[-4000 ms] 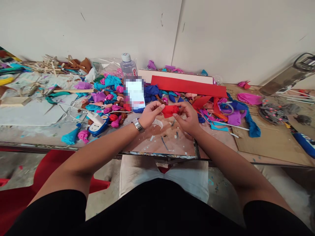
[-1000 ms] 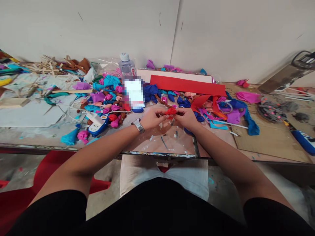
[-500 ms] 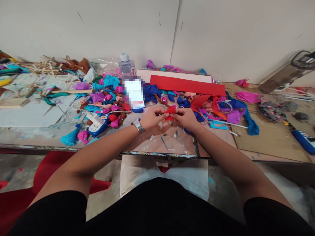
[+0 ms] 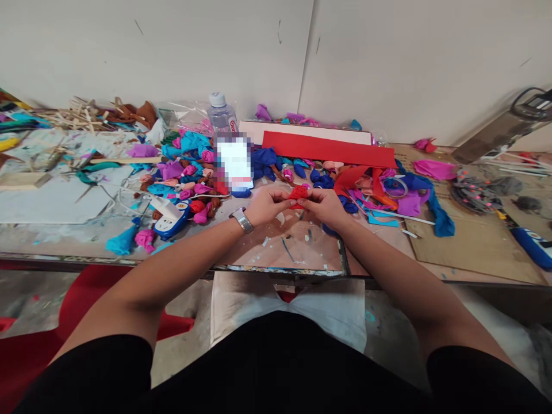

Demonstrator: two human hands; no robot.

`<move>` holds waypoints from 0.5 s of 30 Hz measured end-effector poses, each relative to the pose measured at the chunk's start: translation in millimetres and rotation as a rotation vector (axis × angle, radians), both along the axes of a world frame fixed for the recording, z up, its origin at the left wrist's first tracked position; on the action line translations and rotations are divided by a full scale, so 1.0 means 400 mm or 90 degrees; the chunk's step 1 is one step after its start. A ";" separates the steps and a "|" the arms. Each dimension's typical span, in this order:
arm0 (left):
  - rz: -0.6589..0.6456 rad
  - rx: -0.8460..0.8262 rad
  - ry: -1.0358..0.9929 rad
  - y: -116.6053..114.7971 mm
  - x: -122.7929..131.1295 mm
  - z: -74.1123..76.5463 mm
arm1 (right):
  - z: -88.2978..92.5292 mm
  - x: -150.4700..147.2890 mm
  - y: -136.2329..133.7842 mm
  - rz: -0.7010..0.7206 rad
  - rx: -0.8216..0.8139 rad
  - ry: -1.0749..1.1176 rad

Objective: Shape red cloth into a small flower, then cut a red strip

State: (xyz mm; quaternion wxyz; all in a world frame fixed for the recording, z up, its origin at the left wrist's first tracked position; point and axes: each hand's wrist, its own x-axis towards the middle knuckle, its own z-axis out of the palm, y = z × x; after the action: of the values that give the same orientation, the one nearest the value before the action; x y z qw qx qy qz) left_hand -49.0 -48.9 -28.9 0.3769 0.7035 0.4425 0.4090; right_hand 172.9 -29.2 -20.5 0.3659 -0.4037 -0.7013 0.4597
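Note:
Between my two hands is a small red crepe paper flower (image 4: 298, 195), held just above the table in front of me. My left hand (image 4: 268, 207) grips its left side, thumb pressed against it. From the right, my right hand (image 4: 323, 205) pinches the flower with thumb and fingers. Parts of the flower are hidden behind the fingertips. Beyond the hands lies a long red crepe paper strip (image 4: 328, 150). Blue crumpled paper (image 4: 264, 163) and a phone with a blurred screen (image 4: 235, 164) are close to my left hand.
A heap of coloured paper pieces (image 4: 190, 172) spreads on the left, with a power strip (image 4: 172, 221) at its front. Behind the phone stands a water bottle (image 4: 223, 118). Cardboard (image 4: 466, 247) and a tape roll (image 4: 397, 187) lie to the right. Wooden sticks (image 4: 81, 115) are piled far left.
The red flower has turned slightly between my fingers, and less of its lower edge shows below the thumbs. Both hands stay in nearly the same place.

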 end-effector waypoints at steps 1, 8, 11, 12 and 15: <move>0.003 0.001 -0.005 0.001 -0.001 0.000 | -0.002 0.000 0.001 0.003 -0.012 0.000; -0.001 -0.034 -0.042 0.001 0.001 0.000 | -0.006 0.006 0.009 -0.015 -0.002 -0.007; -0.008 -0.048 -0.052 0.004 -0.002 -0.002 | -0.005 0.004 0.007 -0.008 -0.014 0.004; -0.010 -0.053 -0.053 0.005 -0.003 -0.003 | -0.004 0.003 0.006 -0.002 -0.023 0.008; -0.018 -0.061 -0.058 0.005 -0.004 -0.004 | -0.004 -0.001 0.003 0.006 -0.041 0.014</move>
State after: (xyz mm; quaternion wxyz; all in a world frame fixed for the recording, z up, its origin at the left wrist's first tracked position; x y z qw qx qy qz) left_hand -50.4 -46.7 -30.6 0.4355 0.6714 0.4338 0.4139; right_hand 172.7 -28.2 -22.2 0.3582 -0.4071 -0.6842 0.4877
